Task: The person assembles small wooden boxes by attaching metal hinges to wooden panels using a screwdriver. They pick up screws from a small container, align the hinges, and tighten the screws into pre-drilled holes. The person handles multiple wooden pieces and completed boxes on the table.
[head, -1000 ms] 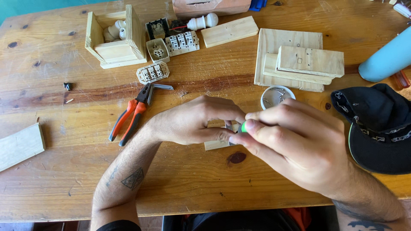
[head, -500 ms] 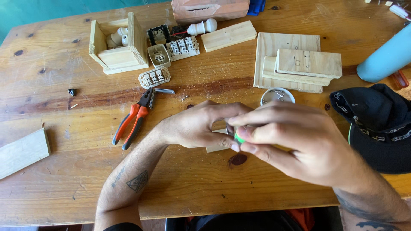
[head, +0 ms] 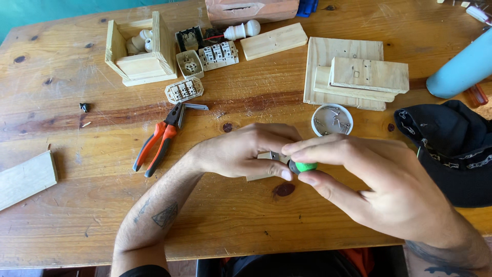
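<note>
My left hand [head: 241, 153] is closed around a small pale wooden block [head: 262, 176] with a metal part on it, held just above the wooden table [head: 72, 205]. My right hand [head: 374, 179] pinches a small tool with a green handle [head: 306, 166] against that block. Both hands meet at the table's middle, fingers touching. Most of the block is hidden by my fingers.
Orange-handled pliers [head: 156, 143] lie left of my hands. A small white dish of screws [head: 332, 120] sits just behind them. Stacked wood plates [head: 359, 77], an open wooden box [head: 139, 51], pale electrical sockets [head: 184, 90], a black cap [head: 451, 149] and a wood offcut [head: 25, 178] surround.
Both hands stay joined on the block and the green tool; the fingers have shifted slightly. The view has tilted a little, so the table's things sit lower in the picture.
</note>
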